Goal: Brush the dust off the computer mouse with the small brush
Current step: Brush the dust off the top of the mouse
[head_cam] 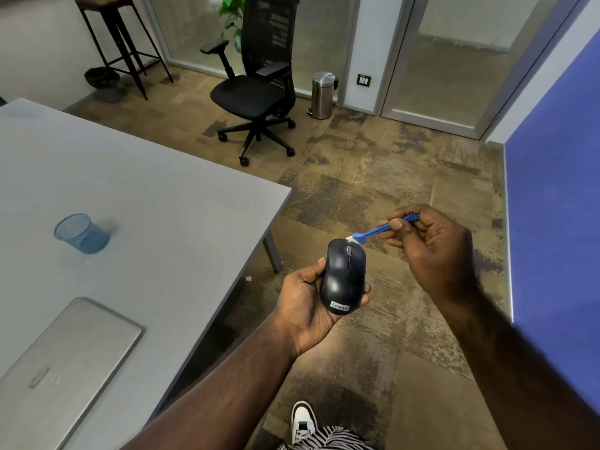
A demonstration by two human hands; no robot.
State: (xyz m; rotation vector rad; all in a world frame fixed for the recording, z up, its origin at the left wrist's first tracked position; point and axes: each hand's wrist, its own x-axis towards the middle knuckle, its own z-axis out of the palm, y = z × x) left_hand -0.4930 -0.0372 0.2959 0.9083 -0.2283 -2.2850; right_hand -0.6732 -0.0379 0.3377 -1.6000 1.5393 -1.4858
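A black computer mouse (343, 276) with a white label at its near end rests in my left hand (306, 302), palm up, over the floor to the right of the table. My right hand (431, 245) pinches the blue handle of a small brush (373, 232) between thumb and fingers. The brush's white bristle tip touches the front edge of the mouse, near the scroll wheel.
A grey table (146, 190) lies to the left with a blue mesh cup (81, 233) and a closed silver laptop (61, 365) on it. A black office chair (256, 89) and a steel bin (322, 95) stand farther off. A blue partition (558, 222) is on the right.
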